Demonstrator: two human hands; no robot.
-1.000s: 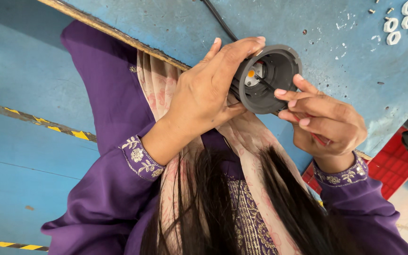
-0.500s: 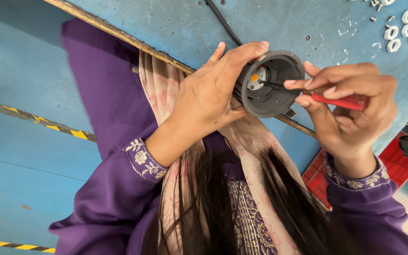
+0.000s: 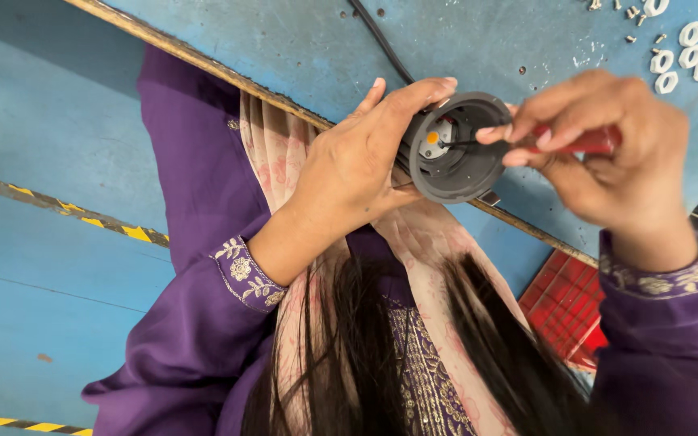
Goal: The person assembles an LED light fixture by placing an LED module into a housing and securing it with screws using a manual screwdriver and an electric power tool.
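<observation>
Head view: R hand w/ screwdriver moved closer into housing; L hand unchanged

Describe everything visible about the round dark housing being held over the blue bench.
The round housing is a dark grey, matt, plastic-looking cup with a thick rim, its open mouth tilted toward the camera. Inside sit a pale plate and a small orange dot. The left hand wraps its side and back; the right hand pokes a red-handled screwdriver into it. It is held above the blue bench edge.

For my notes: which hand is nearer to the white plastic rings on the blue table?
Right. The right hand, holding a red-handled screwdriver, is close beside the white rings; the left hand grips the dark round housing farther away.
</observation>
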